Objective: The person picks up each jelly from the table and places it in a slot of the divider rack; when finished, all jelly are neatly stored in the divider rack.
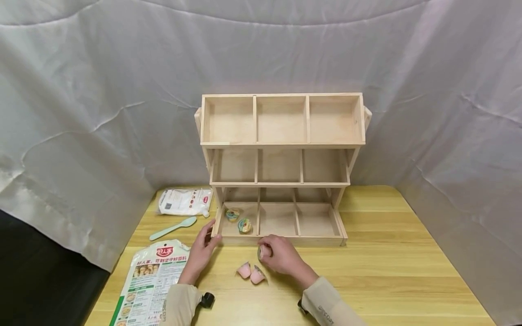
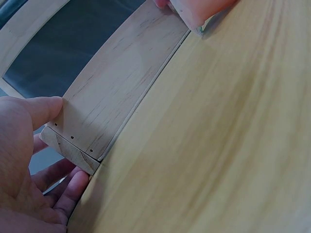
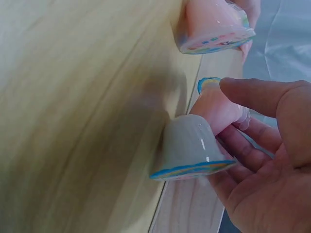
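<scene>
The right hand (image 1: 283,256) seems to pinch a pink cup (image 1: 266,251), half-hidden, the left hand (image 1: 200,254) grips the wooden rack (image 1: 281,184) mid-frame, two more cups (image 1: 257,275) lie lower: likely a pick-up step, calling next for a clean lift.

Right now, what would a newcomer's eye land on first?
Likely the three-tiered wooden rack, standing mid-view on the table. Next, the right hand gripping a small cup before the bottom tier, two pink cups nearby. Then two colourful-lidded cups in that tier's left compartment.
</scene>
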Tool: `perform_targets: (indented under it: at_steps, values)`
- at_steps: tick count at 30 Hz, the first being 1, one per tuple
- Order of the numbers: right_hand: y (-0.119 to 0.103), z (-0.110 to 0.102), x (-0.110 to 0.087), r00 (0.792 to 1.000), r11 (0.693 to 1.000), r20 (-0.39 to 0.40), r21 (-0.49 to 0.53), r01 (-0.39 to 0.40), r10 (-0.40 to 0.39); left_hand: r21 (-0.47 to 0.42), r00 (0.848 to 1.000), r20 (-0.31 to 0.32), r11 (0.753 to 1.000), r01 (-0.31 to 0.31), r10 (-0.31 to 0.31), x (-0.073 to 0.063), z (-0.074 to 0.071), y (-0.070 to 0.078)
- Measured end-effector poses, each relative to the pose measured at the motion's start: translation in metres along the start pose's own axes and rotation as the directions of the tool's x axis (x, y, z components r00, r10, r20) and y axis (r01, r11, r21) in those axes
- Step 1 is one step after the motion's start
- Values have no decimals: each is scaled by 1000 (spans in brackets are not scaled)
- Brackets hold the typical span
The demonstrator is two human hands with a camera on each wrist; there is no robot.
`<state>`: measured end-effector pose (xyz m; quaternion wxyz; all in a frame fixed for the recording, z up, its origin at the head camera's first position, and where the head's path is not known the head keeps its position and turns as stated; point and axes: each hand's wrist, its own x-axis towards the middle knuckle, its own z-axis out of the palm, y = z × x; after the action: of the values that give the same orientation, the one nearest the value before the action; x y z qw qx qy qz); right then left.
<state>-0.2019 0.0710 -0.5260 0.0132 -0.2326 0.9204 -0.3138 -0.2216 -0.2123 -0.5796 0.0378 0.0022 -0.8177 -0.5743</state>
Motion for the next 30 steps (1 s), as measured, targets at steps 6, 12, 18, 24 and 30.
perform_targets:
  at_steps: [6,12,18,24,30]
  values:
    - [0,-6,1,1000,999,-7,26,21,-21,-4,1000,3,1000,-1,1,0,0,1]
    - [-1,-11,1,1000,998,-3,67,6,-6,8,1000,0,1000,0,0,-1,0,2]
    - [-2,-15,2,1000,994,-13,110,-2,3,13,1000,-2,1000,7,-7,0,0,2]
    - [0,-16,3,1000,991,-15,132,-3,5,17,1000,-1,1000,9,-9,0,1,2]
    - [-1,-20,4,1000,981,-23,191,-9,14,9,1000,-1,1000,7,-7,0,0,2]
